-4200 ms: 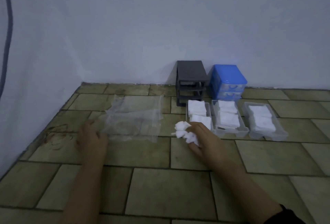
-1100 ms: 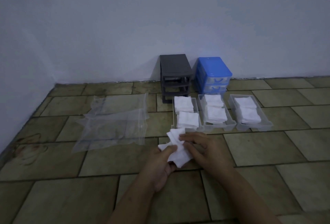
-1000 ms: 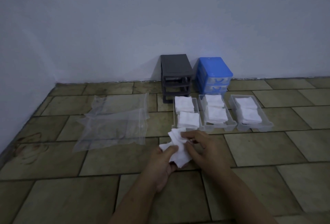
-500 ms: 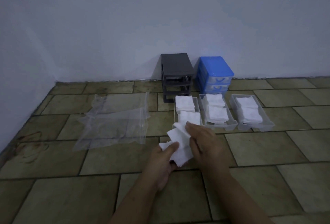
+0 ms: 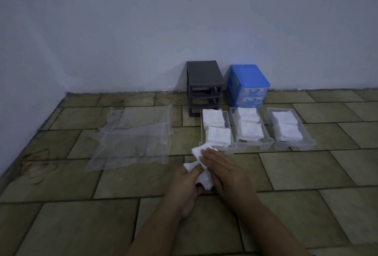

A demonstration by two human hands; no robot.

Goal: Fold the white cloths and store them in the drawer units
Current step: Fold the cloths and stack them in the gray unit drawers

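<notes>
A crumpled white cloth (image 5: pixel 198 152) lies between my hands just above the tiled floor. My left hand (image 5: pixel 185 186) grips its lower part from underneath with curled fingers. My right hand (image 5: pixel 227 173) lies flat over the cloth with straight fingers, pressing it. Three clear drawers sit on the floor beyond: the left drawer (image 5: pixel 229 149), the middle drawer (image 5: pixel 266 135) and the right drawer (image 5: pixel 306 135), each holding folded white cloths (image 5: pixel 218 135). Behind them stand a dark grey drawer unit (image 5: pixel 203 78) with bare slots and a blue drawer unit (image 5: pixel 247 78).
A flat clear plastic bag (image 5: pixel 133 139) lies on the floor to the left of the drawers. A white wall (image 5: pixel 184 20) rises behind the units and along the left. Tiled floor (image 5: pixel 306 174) stretches to the right and toward me.
My right hand has slid down over the cloth and flattened on it. The cloth's upper flap is now pressed lower. The left hand keeps its hold.
</notes>
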